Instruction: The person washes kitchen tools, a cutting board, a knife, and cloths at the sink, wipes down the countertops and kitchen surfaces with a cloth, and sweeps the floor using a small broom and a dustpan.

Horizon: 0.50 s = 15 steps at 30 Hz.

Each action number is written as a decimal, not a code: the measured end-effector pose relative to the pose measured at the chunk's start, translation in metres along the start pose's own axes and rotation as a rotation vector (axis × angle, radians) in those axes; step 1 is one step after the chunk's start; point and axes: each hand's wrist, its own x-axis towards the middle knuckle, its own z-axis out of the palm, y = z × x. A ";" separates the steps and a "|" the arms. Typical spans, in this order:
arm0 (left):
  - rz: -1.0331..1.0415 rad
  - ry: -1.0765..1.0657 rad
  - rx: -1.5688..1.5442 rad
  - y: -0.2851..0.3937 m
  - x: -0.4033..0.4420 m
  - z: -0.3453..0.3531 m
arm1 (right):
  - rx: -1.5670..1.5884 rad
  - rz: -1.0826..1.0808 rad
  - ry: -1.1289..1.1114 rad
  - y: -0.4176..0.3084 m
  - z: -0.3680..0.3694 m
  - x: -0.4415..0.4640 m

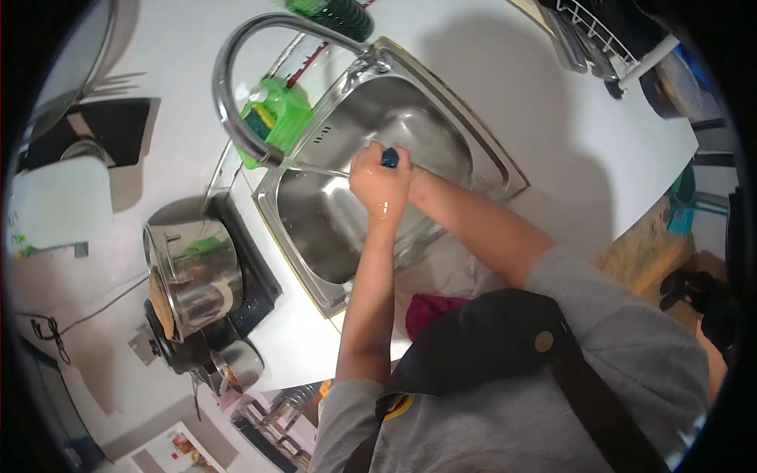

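Observation:
My left hand [380, 185] is wet and closed over the sink, with the rounded dark blue end of a handle [389, 158] poking out at the thumb side. What the handle belongs to is hidden by the hand. My right hand lies behind the left one, its fingers out of sight; only the right wrist [423, 186] and forearm show. Water [315, 168] streams from the curved chrome faucet [223, 94] onto my left hand. Below both hands is the stainless steel sink [315, 244].
A green holder [288, 110] with a sponge stands beside the faucet, near a green bottle [339, 17]. Left of the sink are a large steel pot [209, 276], a small pan [240, 365] and a black stove [256, 280]. A dish rack [603, 35] stands at upper right; a maroon cloth [430, 313] lies at the counter edge.

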 end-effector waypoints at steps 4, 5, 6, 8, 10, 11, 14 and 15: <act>-0.336 -0.004 -0.108 -0.035 0.003 0.008 | -0.221 -0.013 0.590 0.006 0.076 -0.025; -0.356 0.051 -0.117 -0.051 0.004 0.014 | -0.332 -0.040 0.847 0.008 0.088 -0.019; -0.323 0.039 -0.089 -0.070 0.003 0.022 | -0.467 -0.029 0.963 0.008 0.073 -0.009; -0.259 0.018 -0.028 -0.098 0.004 0.030 | -0.900 -0.106 1.090 0.010 0.073 -0.007; -0.401 -0.036 0.018 -0.110 0.007 0.025 | -1.442 -0.180 1.082 0.010 0.083 -0.009; -0.470 -0.062 0.035 -0.112 0.010 0.024 | -1.760 -0.218 0.999 0.009 0.106 -0.013; -0.299 -0.385 0.024 -0.117 0.023 0.017 | -2.514 -0.519 0.717 0.000 0.167 -0.019; -0.246 -0.491 0.023 -0.116 0.022 0.013 | -2.629 -0.760 0.658 -0.007 0.177 -0.010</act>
